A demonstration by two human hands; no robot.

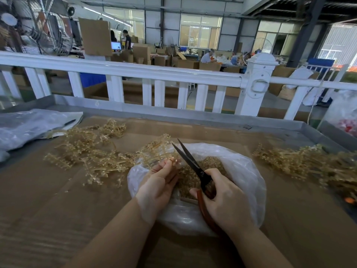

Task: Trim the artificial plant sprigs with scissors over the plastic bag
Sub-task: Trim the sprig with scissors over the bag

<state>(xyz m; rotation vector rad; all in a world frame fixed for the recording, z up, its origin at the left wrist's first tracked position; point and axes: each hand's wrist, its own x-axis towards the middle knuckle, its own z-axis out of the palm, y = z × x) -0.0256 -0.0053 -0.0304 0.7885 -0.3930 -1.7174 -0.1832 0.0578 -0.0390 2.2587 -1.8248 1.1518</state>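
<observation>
Scissors (195, 167) in my right hand (226, 198), fingers curled round the red handles, blades parted in a narrow V and pointing up and away. My left hand (160, 182) pinches a sprig (156, 149) at its stem end, fingertips closed on it just beside the blades, so the cut can fall close to my grip. The sprig's head trails off to the left and away, over the rim of the bag (245, 171).

Both hands sit over the bag's open mouth. I judge this is so offcuts drop straight in; tan clippings already lie inside it. The bag rests on the cardboard-covered desk (58, 209).

Loose sprigs (87, 151) are piled left of the bag, a second heap (301, 163) lies to the right. I cannot tell which pile is trimmed and which waits.

Blades are not yet on the stem, as far as I can see. The next snip needs the stem fed between them, clear of my fingertips.
</observation>
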